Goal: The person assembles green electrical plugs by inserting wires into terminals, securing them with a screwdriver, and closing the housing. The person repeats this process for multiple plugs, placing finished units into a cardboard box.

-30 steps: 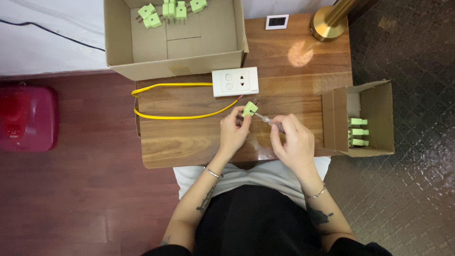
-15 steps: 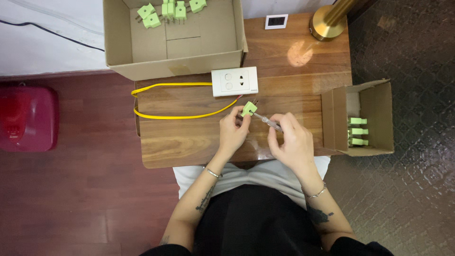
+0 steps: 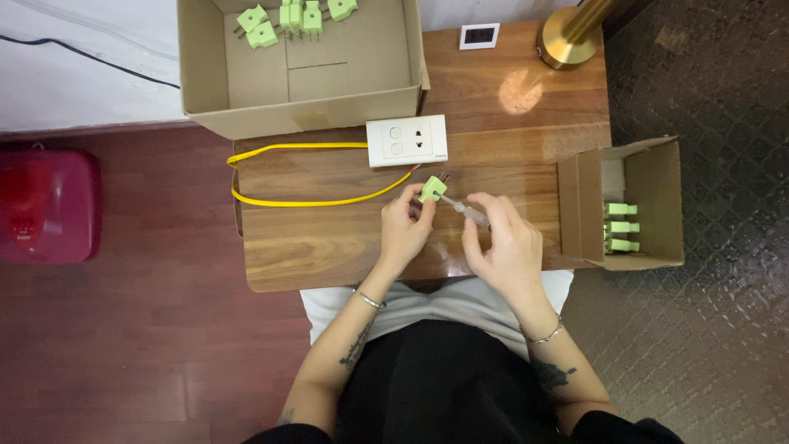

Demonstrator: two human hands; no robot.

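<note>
My left hand pinches a small light-green plug with metal prongs, held just above the wooden table. My right hand grips a screwdriver with a clear handle, its tip pointing at the plug. A white socket box lies just beyond the hands, with a yellow cable looping off to the left from it.
A big open cardboard box at the back holds several green plugs. A small cardboard box at the right holds three more. A brass lamp base and a small white device stand at the back right. A red case sits on the floor, left.
The hands have barely moved; the right hand shifted slightly on the screwdriver while the plug stays in the left fingers.
</note>
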